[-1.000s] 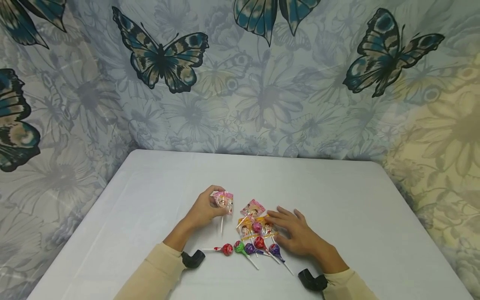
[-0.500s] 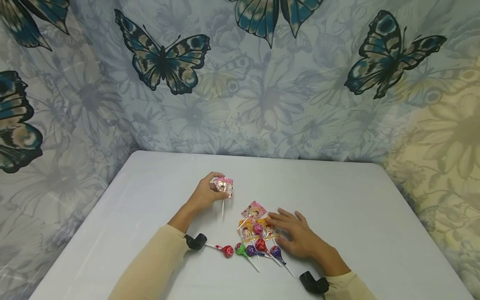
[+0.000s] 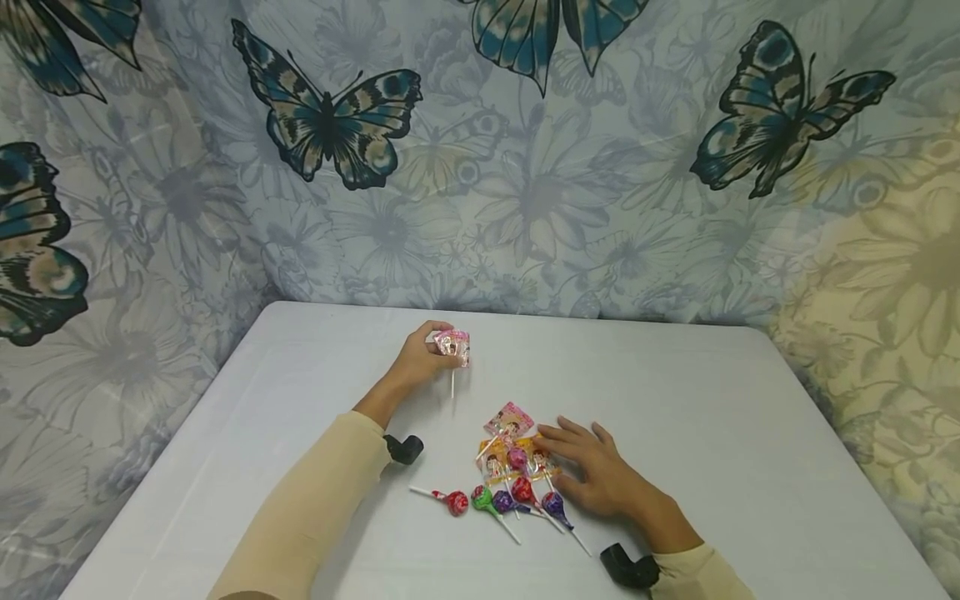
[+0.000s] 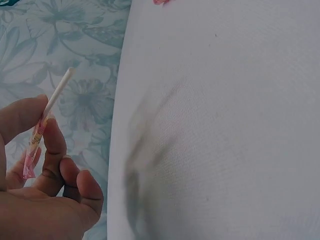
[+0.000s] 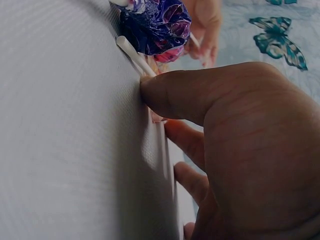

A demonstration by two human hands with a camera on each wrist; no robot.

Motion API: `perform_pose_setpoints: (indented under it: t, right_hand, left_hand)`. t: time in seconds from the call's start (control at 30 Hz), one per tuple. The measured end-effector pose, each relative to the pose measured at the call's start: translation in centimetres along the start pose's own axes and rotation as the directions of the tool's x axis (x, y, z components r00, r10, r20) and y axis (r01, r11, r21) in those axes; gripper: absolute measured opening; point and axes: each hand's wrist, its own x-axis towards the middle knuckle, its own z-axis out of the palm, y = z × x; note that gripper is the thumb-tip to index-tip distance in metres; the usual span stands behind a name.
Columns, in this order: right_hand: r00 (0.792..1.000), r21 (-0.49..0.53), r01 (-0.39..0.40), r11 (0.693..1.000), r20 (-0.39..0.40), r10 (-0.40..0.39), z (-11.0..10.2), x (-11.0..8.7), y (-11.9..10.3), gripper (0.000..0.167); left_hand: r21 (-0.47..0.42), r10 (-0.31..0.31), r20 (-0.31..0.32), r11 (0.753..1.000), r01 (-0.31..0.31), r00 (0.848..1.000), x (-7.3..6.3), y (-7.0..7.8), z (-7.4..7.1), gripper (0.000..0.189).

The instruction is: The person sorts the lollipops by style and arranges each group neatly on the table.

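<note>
Pink packet (image 3: 456,343), one, pinched between thumb and finger of the left hand (image 3: 414,360), frame centre, near the far edge of the table (image 3: 675,375). Second pink packet (image 3: 510,418), lower centre. Orange packets (image 3: 491,463), two, just below it. Round lollipops (image 3: 482,498), six seen, lower centre: two red, two purple, one green, one pink. Right hand (image 3: 588,462), fingers extended, beside the orange packets. Broad bare stretches of white table to left and right of frame.
</note>
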Motion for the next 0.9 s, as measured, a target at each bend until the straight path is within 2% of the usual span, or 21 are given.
perform_pose_setpoints:
  t: [0.3, 0.53, 0.7, 0.8, 0.9]
  right_hand:
    - [1.0, 0.003, -0.001, 1.0, 0.002, 0.001, 0.1, 0.0, 0.1, 0.051]
    - [1.0, 0.017, -0.009, 1.0, 0.011, 0.009, 0.0, -0.1, 0.2, 0.05]
    - [1.0, 0.03, -0.019, 0.999, 0.024, 0.019, 0.0, -0.1, 0.1, 0.05]
    - [0.999, 0.026, -0.02, 0.999, 0.025, 0.019, 0.1, -0.1, 0.1, 0.05]
    - [1.0, 0.02, -0.017, 1.0, 0.018, 0.017, 0.1, -0.1, 0.2, 0.05]
  left_hand:
    - [-0.039, -0.022, -0.013, 0.999, 0.021, 1.0, 1.8, -0.7, 0.3, 0.065]
    - [-0.064, -0.035, -0.011, 0.997, 0.034, 0.999, 2.5, -1.0, 0.5, 0.066]
    - [0.061, -0.021, -0.048, 0.998, 0.024, 0.999, 3.1, -2.1, 1.0, 0.066]
    - [0.156, -0.002, -0.07, 0.988, 0.013, 0.998, 3.3, -2.3, 1.2, 0.065]
    - [0.214, 0.022, -0.09, 0.977, -0.002, 0.996, 3.4, -2.5, 1.3, 0.065]
